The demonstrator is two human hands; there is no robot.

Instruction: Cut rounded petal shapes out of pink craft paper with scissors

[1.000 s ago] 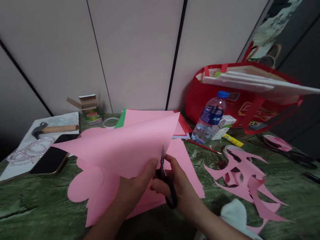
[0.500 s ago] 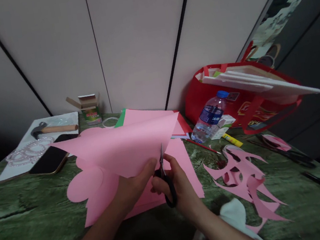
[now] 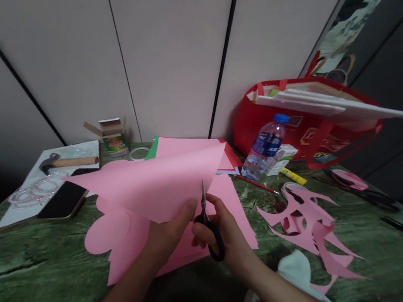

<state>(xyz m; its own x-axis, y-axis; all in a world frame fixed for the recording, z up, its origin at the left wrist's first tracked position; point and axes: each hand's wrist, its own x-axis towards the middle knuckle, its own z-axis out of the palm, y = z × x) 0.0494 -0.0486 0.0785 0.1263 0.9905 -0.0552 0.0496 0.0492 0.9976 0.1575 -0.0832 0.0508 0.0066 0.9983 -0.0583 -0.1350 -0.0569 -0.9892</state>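
A large sheet of pink paper [image 3: 157, 183], its near edge curled, is pinched by my left hand [image 3: 173, 231] with the thumb on top; the fingers beneath are hidden. My right hand [image 3: 226, 228] is closed around the black handles of a pair of scissors [image 3: 215, 240]. Their blades point away from me and lie against the right part of the sheet, close to my left thumb. Under the raised sheet lie more pink sheets [image 3: 239, 216] and pink scallop-edged cutouts [image 3: 107, 231] on the green table.
Pink paper offcuts [image 3: 322, 239] lie to the right, near a yellow tube [image 3: 293, 175] and a red pencil [image 3: 255, 185]. A water bottle [image 3: 264, 149] leans by a red bag [image 3: 296, 129]. On the left are a phone [image 3: 61, 199], a hammer [image 3: 70, 162] and a small box [image 3: 114, 138].
Almost nothing differs. Both hands, the scissors and the pink sheet keep nearly the same places; the whole view has shifted very slightly.
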